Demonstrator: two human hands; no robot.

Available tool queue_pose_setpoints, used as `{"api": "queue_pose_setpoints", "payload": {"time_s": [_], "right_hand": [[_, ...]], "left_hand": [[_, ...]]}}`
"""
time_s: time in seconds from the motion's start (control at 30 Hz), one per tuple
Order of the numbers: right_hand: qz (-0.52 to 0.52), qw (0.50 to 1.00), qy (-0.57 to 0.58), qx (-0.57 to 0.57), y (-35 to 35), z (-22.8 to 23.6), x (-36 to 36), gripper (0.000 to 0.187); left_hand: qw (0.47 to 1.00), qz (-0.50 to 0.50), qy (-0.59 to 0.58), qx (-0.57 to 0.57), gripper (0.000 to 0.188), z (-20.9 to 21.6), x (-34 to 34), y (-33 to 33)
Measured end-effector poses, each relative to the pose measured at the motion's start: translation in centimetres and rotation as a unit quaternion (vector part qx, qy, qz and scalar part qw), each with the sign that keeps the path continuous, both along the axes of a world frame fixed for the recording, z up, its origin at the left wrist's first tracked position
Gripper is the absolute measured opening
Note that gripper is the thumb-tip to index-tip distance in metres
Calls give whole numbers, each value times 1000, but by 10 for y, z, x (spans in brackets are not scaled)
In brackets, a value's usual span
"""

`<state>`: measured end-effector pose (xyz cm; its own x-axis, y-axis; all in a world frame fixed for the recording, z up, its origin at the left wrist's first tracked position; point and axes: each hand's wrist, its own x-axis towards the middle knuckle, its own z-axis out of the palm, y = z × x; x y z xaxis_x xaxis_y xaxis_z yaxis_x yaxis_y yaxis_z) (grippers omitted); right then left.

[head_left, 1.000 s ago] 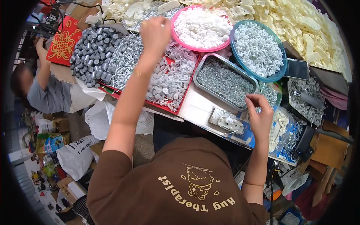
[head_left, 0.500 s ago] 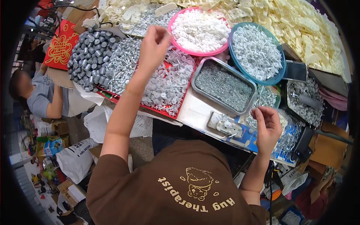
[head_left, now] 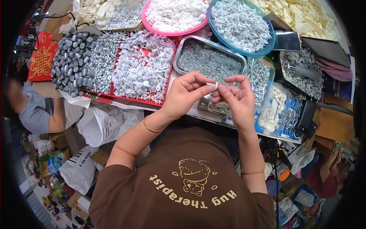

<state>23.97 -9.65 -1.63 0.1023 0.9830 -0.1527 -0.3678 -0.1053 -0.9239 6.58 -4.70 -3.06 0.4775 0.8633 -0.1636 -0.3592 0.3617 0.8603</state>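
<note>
My left hand (head_left: 186,95) pinches a small white plastic piece (head_left: 216,85) between thumb and fingertips, above the table's near edge. Closed against the piece from the other side are the thumb and fingers of my right hand (head_left: 239,100). Whether a smaller part is between the right fingertips cannot be seen. Partly hidden below the hands is a metal block fixture (head_left: 218,108). Just beyond them lies a metal tray (head_left: 176,63) filled with tiny metal parts.
At the back stand a pink basin (head_left: 144,23) and a teal basin (head_left: 273,37), both heaped with small parts. Left are a red tray (head_left: 167,82) of white-headed pins and grey cylinders (head_left: 74,61). Right is a clear container (head_left: 275,110). Someone in grey (head_left: 40,103) sits at far left.
My left hand has come back from beside the pink basin toward my right hand. The right hand has moved left, and both now meet at a small white plastic piece. The view has shifted.
</note>
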Motion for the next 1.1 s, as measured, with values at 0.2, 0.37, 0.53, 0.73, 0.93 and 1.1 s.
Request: {"api": "queue_pose_setpoints", "payload": {"time_s": [0.2, 0.37, 0.53, 0.73, 0.93, 1.1], "right_hand": [[-43, 975, -215, 23, -23, 9, 23, 15], [83, 857, -486, 151, -27, -1, 26, 27], [133, 767, -599, 188, -32, 1, 18, 34], [206, 763, -604, 100, -13, 20, 20, 24], [221, 769, -584, 134, -18, 14, 35, 27], [52, 837, -539, 85, -25, 16, 46, 39]], "left_hand": [[781, -57, 299, 545, 20, -5, -10, -23], [648, 2, 390, 655, 21, -22, -8, -40], [667, -3, 420, 615, 22, -11, -7, -43], [739, -19, 457, 495, 11, -5, 10, -31], [781, 15, 423, 459, 11, -2, -19, -13], [475, 254, 722, 434, 13, 15, -156, 71]]}}
